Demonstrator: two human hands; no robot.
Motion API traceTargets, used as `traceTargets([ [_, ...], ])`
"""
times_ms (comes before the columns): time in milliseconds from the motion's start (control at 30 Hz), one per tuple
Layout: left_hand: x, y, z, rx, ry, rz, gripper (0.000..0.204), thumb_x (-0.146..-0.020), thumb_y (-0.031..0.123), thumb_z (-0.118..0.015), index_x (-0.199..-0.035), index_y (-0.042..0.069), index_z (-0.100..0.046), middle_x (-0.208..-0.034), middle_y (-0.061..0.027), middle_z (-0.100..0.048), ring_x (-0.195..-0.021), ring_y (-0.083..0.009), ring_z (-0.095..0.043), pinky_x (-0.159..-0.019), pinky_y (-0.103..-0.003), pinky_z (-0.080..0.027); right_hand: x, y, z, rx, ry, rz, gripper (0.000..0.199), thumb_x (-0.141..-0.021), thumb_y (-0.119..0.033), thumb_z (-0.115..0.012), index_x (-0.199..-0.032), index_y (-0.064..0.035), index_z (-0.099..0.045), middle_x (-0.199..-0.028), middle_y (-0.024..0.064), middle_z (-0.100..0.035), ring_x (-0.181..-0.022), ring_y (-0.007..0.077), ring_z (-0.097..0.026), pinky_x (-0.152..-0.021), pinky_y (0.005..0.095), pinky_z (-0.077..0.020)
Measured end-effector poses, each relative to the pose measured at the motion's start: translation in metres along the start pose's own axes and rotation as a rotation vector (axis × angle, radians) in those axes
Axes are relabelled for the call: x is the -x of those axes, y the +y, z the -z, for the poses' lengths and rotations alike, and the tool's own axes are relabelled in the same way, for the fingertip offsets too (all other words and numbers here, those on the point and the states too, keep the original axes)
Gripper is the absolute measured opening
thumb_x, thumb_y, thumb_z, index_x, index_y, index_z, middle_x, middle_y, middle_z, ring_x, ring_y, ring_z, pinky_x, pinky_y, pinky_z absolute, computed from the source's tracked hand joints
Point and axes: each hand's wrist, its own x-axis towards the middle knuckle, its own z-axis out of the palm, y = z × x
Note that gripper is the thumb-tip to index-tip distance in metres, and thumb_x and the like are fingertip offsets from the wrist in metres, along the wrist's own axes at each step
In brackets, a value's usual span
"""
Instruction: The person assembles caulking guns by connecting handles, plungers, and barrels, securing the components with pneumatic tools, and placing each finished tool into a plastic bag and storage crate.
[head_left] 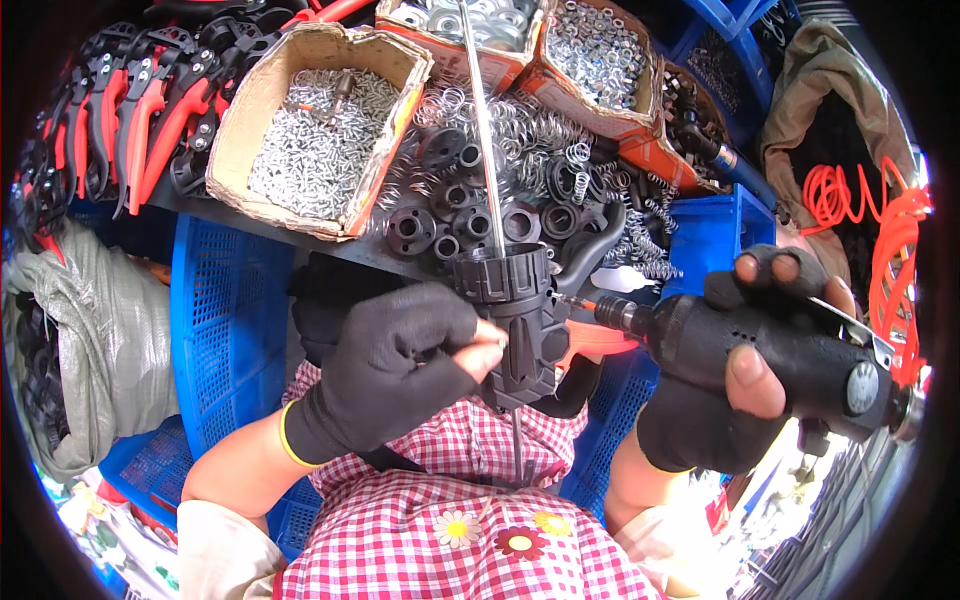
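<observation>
Your right hand (735, 405), in a black glove with bare fingertips, is grasping a black power driver (815, 370), thumb lying across the near side of its body, fingers wrapping over the far side. The bit (578, 303) is pointing left, away from those fingers, and its tip is ending at the right flank of a black plastic housing (525, 345); whether it is touching, you cannot tell from here. The housing is standing upright between your two hands, just right of the left fingertips. Your left hand (395, 365), gloved likewise, is curling inward, thumb and forefinger drawing together at the housing's left side; whether they are gripping it or pinching something small, you cannot tell. A bright metal rod (483, 110) is rising from the housing's ribbed collar, beyond the left fingers. An orange-red lever (598, 338) is jutting out right of the housing, below the bit, between both sets of fingers. Beyond the left fingers, an open carton (232, 135) is holding small screws (315, 150); black rings (408, 230) are lying nearer, short of the loose springs (505, 115). A red coiled hose (838, 200) is hanging beyond the right fingers.
</observation>
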Motion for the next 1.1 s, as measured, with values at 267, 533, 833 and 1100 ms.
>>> traceTargets([
  [267,0.007,-0.008,-0.009,-0.097,-0.046,-0.01,0.011,-0.077,0.0,-0.073,-0.086,0.002,-0.068,-0.081,-0.0085,-0.067,-0.07,-0.0189,-0.061,-0.062,-0.031,-0.046,0.003,0.019,0.0,0.019,-0.063,-0.014,0.075,-0.073,-0.007,-0.078,-0.138,-0.0113,-0.04,-0.118,0.015,-0.052,-0.106,0.0261,-0.055,-0.095,0.0432,-0.05],
  [533,0.014,-0.012,-0.011,-0.199,-0.004,-0.136,0.013,-0.08,0.0,-0.068,-0.092,0.002,-0.064,-0.081,-0.0097,-0.062,-0.071,-0.023,-0.058,-0.064,-0.033,-0.045,0.014,-0.008,-0.007,0.226,0.089,-0.097,0.095,-0.066,-0.031,-0.088,-0.143,-0.0061,-0.039,-0.122,0.0206,-0.055,-0.118,0.0377,-0.053,-0.097,0.0512,-0.0493],
  [833,0.028,-0.009,-0.017,-0.194,0.001,-0.209,0.013,-0.083,0.003,-0.066,-0.096,0.003,-0.064,-0.084,-0.0111,-0.063,-0.075,-0.0269,-0.061,-0.069,-0.036,-0.049,0.033,-0.029,0.01,-0.282,-0.281,0.164,0.076,-0.066,-0.01,-0.073,-0.135,0.0024,-0.042,-0.114,0.0173,-0.044,-0.104,0.0268,-0.046,-0.077,0.0313,-0.0467],
  [1100,0.039,-0.005,-0.018,-0.212,-0.037,-0.226,0.016,-0.085,0.008,-0.066,-0.099,0.004,-0.063,-0.087,-0.012,-0.064,-0.077,-0.0303,-0.062,-0.069,-0.039,-0.05,0.041,-0.033,0.019,-0.274,-0.375,0.198,0.077,-0.065,-0.012,-0.074,-0.135,0.0002,-0.046,-0.114,0.0159,-0.045,-0.102,0.0262,-0.047,-0.077,0.0298,-0.0465],
])
